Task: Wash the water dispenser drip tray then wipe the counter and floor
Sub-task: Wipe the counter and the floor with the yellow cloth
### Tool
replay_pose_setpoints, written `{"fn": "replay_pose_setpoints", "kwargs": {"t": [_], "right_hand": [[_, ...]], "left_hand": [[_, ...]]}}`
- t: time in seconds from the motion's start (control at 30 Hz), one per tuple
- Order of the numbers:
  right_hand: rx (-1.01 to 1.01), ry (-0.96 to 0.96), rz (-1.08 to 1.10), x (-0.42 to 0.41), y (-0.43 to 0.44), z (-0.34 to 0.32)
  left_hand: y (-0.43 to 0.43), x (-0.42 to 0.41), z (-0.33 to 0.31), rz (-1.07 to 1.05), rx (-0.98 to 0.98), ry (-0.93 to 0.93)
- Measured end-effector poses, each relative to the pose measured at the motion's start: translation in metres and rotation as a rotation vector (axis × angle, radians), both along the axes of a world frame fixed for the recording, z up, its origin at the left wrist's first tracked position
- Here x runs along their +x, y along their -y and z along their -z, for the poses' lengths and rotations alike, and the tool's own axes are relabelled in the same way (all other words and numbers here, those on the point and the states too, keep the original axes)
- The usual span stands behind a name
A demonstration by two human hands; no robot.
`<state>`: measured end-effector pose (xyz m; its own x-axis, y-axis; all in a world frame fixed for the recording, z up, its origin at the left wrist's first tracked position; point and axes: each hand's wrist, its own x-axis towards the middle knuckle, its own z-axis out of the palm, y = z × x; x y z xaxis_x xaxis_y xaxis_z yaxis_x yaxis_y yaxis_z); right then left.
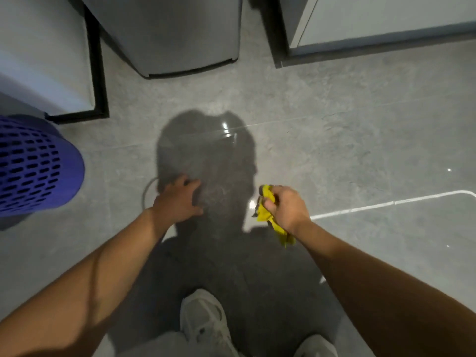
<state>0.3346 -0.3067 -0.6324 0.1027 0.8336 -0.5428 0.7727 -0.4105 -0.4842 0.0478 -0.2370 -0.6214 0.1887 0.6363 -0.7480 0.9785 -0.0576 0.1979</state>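
Right hand [288, 207] grips yellow cloth [264, 215]; left hand [177, 199] spreads open over the floor [360, 124].

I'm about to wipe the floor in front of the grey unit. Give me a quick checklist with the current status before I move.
1. Cloth in hand: ok. The right hand grips the yellow cloth.
2. Other hand free: ok. The left hand holds nothing, fingers spread.
3. Cloth down on the floor: cannot tell; its tail hangs below the hand.
4. Spot to wipe: cannot tell. A glossy patch shows near the grey unit, either wet or only a reflection.
5. Obstacles: ok. The purple basket stands off to the left, apart from both hands.
6. Footing: ok. The shoes are behind the hands.
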Motion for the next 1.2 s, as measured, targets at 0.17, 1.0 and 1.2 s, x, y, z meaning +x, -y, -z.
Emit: {"fn": "replay_pose_setpoints", "kwargs": {"t": [0.17,1.0,1.2], "right_hand": [[-0.314,-0.186,0.479,0.026,0.05,-0.113],[-0.077,-0.756,0.916,0.165,-0.018,-0.794],[-0.018,-0.789,0.765,0.273,-0.113,-0.826]], "left_hand": [[0.015,-0.004,-0.111,-0.002,-0.249,0.012],[-0.024,0.173,-0.777,-0.248,-0.096,0.291],[-0.089,0.255,-0.812,-0.385,-0.008,0.39]]}}
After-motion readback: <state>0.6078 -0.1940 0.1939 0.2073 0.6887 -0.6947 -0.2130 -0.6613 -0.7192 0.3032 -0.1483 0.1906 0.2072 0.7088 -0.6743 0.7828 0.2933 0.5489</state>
